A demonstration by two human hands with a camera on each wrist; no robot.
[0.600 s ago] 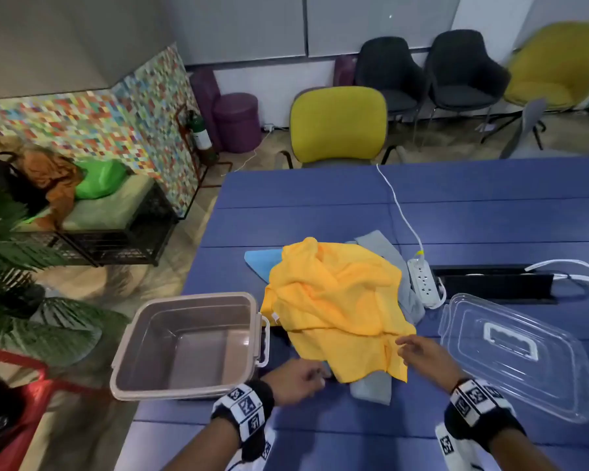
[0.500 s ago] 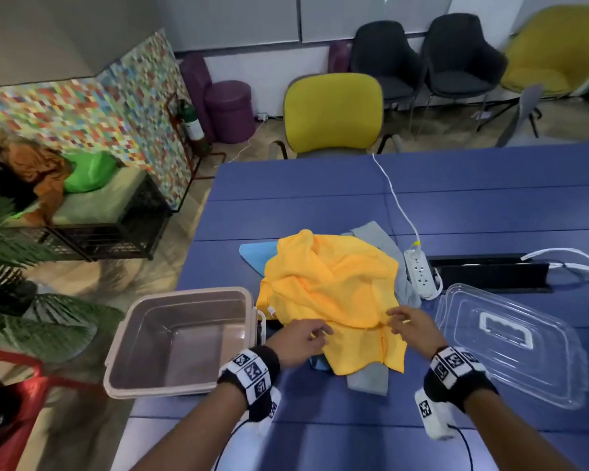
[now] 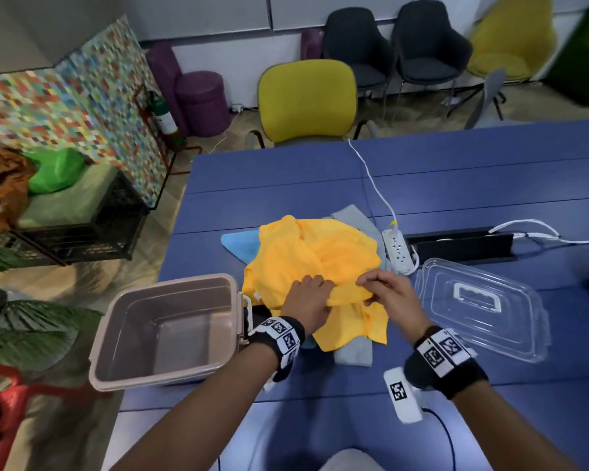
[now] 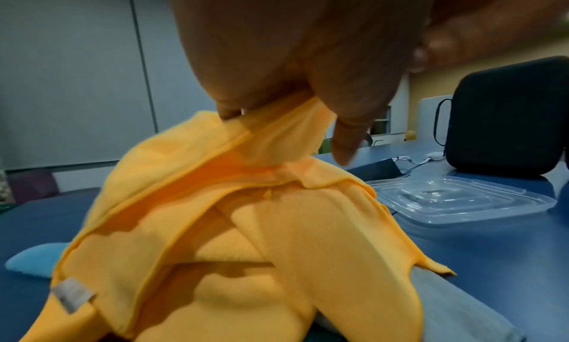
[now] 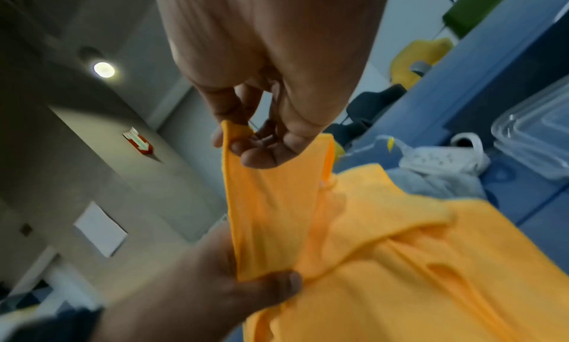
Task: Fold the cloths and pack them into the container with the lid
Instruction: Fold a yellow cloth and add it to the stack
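A crumpled yellow cloth [image 3: 313, 260] tops a pile on the blue table, over a grey cloth [image 3: 354, 353] and a light blue cloth [image 3: 238, 241]. My left hand [image 3: 308, 299] pinches a raised fold of the yellow cloth [image 4: 277, 138]. Close beside it, my right hand [image 3: 385, 288] pinches the same edge of the yellow cloth [image 5: 268, 201] between thumb and fingers. The empty beige container [image 3: 123, 355] stands left of the pile at the table's edge. Its clear lid [image 3: 483, 307] lies flat to the right.
A white power strip [image 3: 398, 249] with cables and a black cable tray [image 3: 463, 244] lie behind the lid. A black case [image 4: 508, 118] stands at the far right. The blue table [image 3: 456, 185] stretches back to a yellow chair [image 3: 306, 100].
Both hands have moved forward onto the yellow cloth and closer together, and now pinch a fold of its near edge, lifting it slightly.
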